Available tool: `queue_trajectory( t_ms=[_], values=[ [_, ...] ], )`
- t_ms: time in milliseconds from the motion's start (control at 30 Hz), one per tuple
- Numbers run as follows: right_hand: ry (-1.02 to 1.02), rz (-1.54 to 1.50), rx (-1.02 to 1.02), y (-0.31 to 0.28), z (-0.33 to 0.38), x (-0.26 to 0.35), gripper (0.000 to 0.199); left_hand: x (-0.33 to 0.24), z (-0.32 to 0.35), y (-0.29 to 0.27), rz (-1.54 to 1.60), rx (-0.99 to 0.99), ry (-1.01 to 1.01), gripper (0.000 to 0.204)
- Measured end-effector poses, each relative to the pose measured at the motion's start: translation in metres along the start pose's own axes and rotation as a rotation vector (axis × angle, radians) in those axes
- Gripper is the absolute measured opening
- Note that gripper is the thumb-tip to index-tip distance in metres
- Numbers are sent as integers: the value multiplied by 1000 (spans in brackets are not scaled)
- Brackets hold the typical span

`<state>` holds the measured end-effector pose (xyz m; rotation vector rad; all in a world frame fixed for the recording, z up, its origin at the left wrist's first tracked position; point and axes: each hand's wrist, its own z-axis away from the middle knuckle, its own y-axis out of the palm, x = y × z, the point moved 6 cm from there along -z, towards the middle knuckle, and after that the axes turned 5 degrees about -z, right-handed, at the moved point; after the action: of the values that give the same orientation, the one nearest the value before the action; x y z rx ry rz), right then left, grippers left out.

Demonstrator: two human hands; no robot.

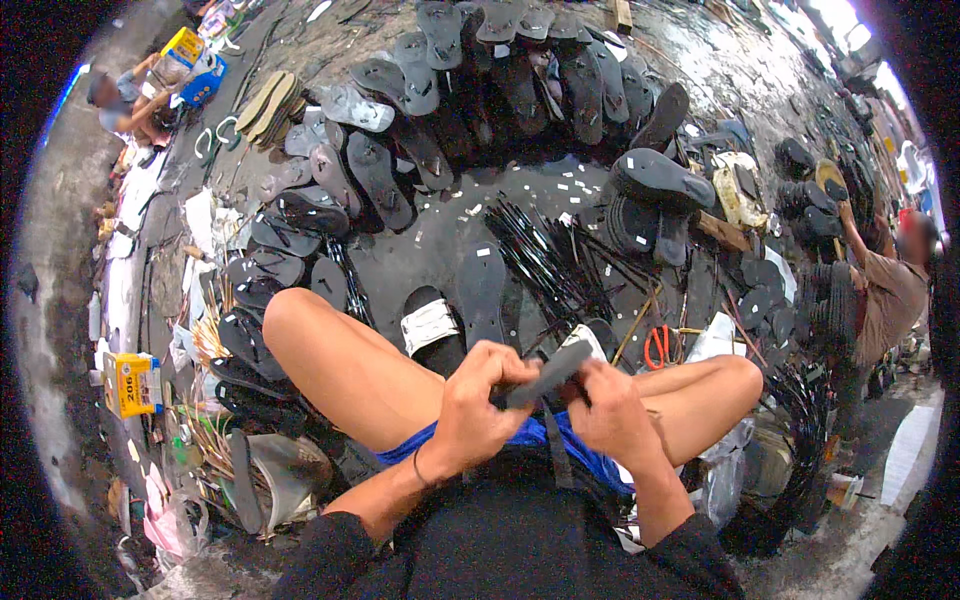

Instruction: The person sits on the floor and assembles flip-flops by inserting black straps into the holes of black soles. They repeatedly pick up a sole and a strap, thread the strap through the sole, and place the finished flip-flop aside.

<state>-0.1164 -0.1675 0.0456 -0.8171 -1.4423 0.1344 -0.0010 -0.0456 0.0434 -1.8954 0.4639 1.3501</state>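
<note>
My left hand (474, 402) and my right hand (612, 412) are closed on a dark grey flip-flop sole (556, 372), held edge-up and tilted above my lap. Motion blurs the fingertips, and part of the sole is hidden behind them. A black strap (556, 452) hangs below it, though I cannot tell whether it is joined to the sole. Just beyond my hands, a loose grey sole (482, 288) lies flat on the floor. To its left is a black slipper with a white band (431, 325), apparently on my foot.
Finished-looking flip-flops (378, 180) are piled in an arc ahead. Thin black strips (548, 262) lie bundled on the floor, with red-handled scissors (657, 346) to their right. A yellow box (136, 385) stands at left. Another person (893, 290) works at far right.
</note>
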Motion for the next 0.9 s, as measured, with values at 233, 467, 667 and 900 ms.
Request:
queue_trajectory(
  t_ms=[233,467,667,900],
  values=[
    [-83,486,-196,18,-54,-36,13,87,5,9,-269,264,-422,49],
    [45,232,-401,21,-66,-63,13,95,1,3,-174,-38,-350,54],
    [448,-365,-92,37,-46,-59,18,86,-29,-14,606,-233,-439,44],
    [332,-791,-226,25,-64,-24,13,51,-29,-6,304,-197,-262,41]
  ],
)
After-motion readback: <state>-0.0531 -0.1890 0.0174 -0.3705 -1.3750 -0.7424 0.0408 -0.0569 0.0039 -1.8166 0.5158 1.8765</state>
